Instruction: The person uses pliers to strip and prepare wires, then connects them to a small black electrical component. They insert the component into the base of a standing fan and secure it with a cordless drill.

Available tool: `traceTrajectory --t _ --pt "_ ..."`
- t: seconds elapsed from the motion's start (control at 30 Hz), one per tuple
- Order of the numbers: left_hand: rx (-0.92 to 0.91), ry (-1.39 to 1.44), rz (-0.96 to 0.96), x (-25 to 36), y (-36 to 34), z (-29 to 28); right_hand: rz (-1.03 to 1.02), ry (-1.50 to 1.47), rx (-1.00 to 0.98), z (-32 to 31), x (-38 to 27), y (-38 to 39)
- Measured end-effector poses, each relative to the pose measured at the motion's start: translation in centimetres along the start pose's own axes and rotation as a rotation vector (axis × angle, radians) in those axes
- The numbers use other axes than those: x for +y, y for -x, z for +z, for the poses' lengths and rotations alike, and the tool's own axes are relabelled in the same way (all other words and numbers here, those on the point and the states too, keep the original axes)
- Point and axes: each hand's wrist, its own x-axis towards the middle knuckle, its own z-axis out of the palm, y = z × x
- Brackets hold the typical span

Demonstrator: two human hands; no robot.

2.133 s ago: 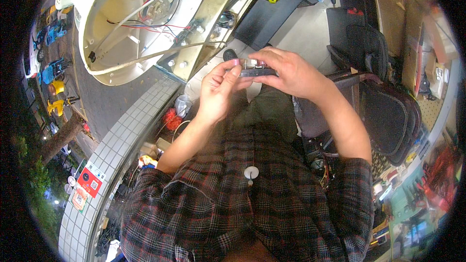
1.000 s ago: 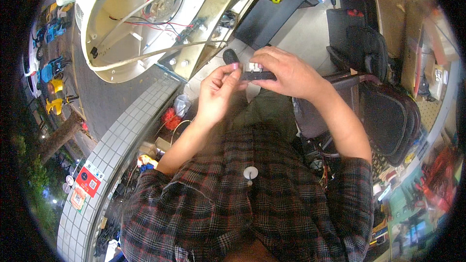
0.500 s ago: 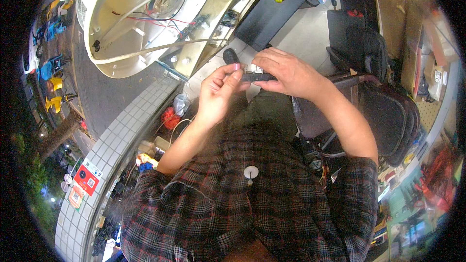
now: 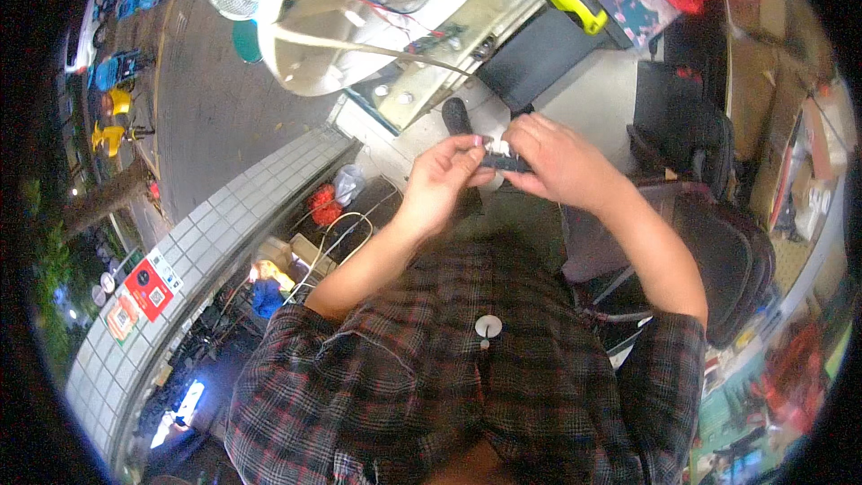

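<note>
In front of my torso, a small dark bar-shaped part (image 4: 505, 163) with white pieces along its top is held between both hands. Its exact kind is too small to tell. My left hand (image 4: 444, 181) pinches the left end between thumb and fingers. My right hand (image 4: 564, 162) grips the other end, fingers above and thumb below. The fingers hide both ends of the part. Beyond the hands, a white appliance housing (image 4: 305, 79) lies with its hollow side showing, loose red, blue and pale wires inside it.
A yellow-green power tool (image 4: 575, 5) lies past a black box (image 4: 542, 57) at the far side. To my right stands a dark chair (image 4: 718, 247). A white tiled ledge (image 4: 211, 235) curves along my left, with a red bundle (image 4: 325, 207) beside it.
The view has shifted, so the housing sits higher and further right in the picture. Both hands keep their hold on the dark part with little visible change in grip.
</note>
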Motion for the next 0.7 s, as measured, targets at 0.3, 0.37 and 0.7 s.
traceTrajectory --t 0.3,0.37,0.7 --pt "0.086 0.138 0.085 0.3 4.4 -6.1 -0.094 0.111 -0.08 2.7 -5.1 -5.5" --pt "0.116 0.197 0.12 0.3 5.1 -7.3 -0.143 0.115 -0.075 3.5 -5.8 -7.2" --pt "0.265 0.234 0.251 3.2 7.8 -17.0 -0.092 0.03 -0.112 7.3 -11.2 -17.3"
